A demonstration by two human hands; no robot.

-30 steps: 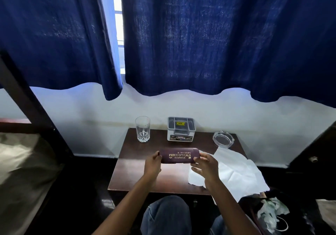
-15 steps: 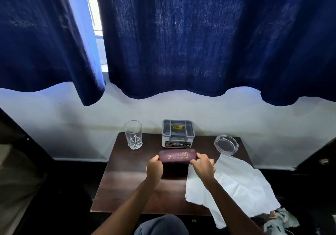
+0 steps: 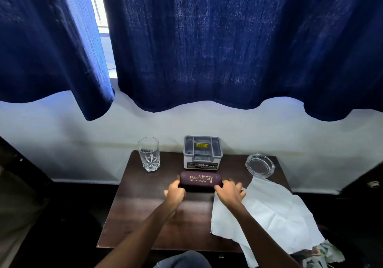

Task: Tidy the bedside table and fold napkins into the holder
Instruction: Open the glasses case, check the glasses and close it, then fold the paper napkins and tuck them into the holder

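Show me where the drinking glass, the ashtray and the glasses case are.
drinking glass (image 3: 148, 153), head view, clear side wall.
ashtray (image 3: 260, 166), head view, bare middle.
glasses case (image 3: 200, 179), head view, printed top.

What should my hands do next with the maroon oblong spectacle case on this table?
Probably lift the left hand and right hand off the maroon oblong spectacle case, which lies before the grey plastic holder, and take the unfolded white napkin overhanging the edge of the dark wooden table.
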